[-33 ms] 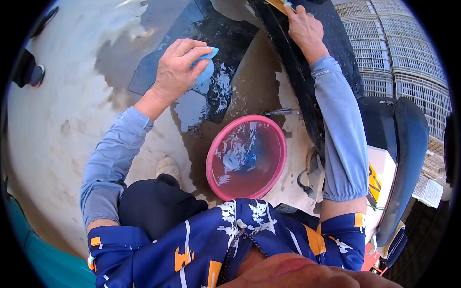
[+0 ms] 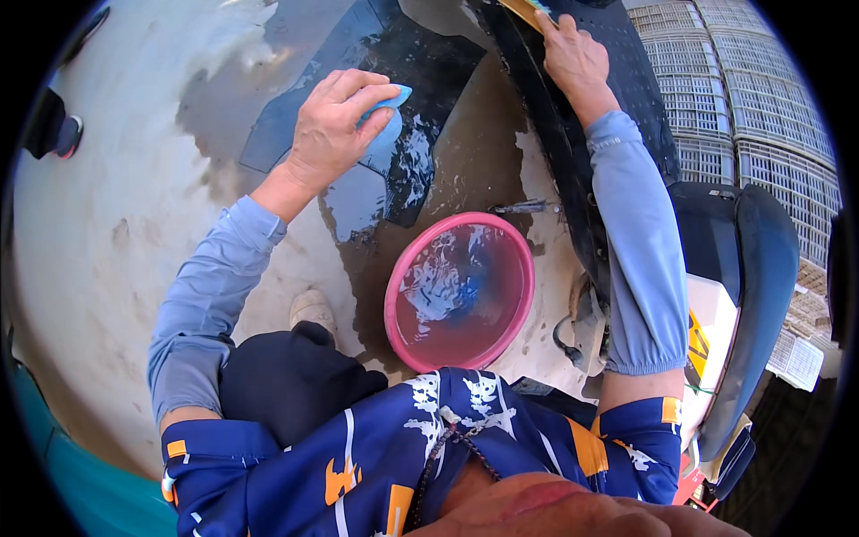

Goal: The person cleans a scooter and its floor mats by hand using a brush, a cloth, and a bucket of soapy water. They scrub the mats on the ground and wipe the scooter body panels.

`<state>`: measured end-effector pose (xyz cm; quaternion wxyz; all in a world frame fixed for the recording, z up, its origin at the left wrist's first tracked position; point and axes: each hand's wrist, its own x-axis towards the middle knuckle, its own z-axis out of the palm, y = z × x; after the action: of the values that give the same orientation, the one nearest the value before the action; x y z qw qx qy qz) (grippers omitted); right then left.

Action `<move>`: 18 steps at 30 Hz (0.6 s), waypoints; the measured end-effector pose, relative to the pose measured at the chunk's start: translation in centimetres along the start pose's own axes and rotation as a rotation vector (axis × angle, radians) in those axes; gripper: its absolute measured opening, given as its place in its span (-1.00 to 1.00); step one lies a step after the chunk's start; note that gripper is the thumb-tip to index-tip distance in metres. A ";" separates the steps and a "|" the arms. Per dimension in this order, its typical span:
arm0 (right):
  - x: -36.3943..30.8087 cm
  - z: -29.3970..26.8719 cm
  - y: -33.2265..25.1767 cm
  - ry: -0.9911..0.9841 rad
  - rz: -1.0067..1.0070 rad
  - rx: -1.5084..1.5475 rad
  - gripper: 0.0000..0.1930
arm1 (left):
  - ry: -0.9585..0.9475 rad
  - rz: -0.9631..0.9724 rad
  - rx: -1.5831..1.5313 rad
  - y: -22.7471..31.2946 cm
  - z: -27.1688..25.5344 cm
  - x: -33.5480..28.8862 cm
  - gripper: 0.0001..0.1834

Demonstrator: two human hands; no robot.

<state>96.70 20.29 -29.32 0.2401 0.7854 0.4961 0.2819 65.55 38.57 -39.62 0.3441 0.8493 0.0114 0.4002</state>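
Observation:
My left hand is closed on a light blue piece, thin and curved, perhaps a cloth or a scoop. It is held over a wet black mat lying on the floor. My right arm is stretched far forward; its hand grips a brush with a yellowish back and pale blue-green bristles, partly cut off by the upper edge. The brush lies against a long black studded panel. Between my arms stands a pink basin of murky water with a bluish patch in it.
White plastic crates are stacked at the right. Beside my right arm is a vehicle with a dark padded seat. The pale floor is wet around the mat. Another person's shoe shows at far left, a teal edge at lower left.
My right hand has shifted slightly to the right and nearer with the brush. My left hand has barely moved. The ripples in the basin look different.

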 end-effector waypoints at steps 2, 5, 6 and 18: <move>-3.1 -1.5 -2.0 -0.163 -0.064 0.033 -0.53 | -0.030 -0.006 0.030 -0.8 -1.3 -0.8 -0.70; -8.9 -4.0 -1.8 -0.269 -0.198 -0.020 -0.54 | -0.006 -0.006 0.032 -1.2 -1.1 -0.5 -0.70; -9.5 -4.5 -1.6 -0.322 -0.241 -0.022 -0.57 | -0.011 -0.002 0.015 -1.0 -1.0 -0.7 -0.70; -1.9 8.4 -7.9 -0.188 -0.206 -0.153 -0.86 | 0.009 0.009 0.004 -0.7 -0.3 -0.2 -0.67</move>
<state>96.65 20.78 -40.95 0.3723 0.7327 0.5263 0.2180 65.37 39.24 -40.00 0.3406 0.8482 0.0100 0.4054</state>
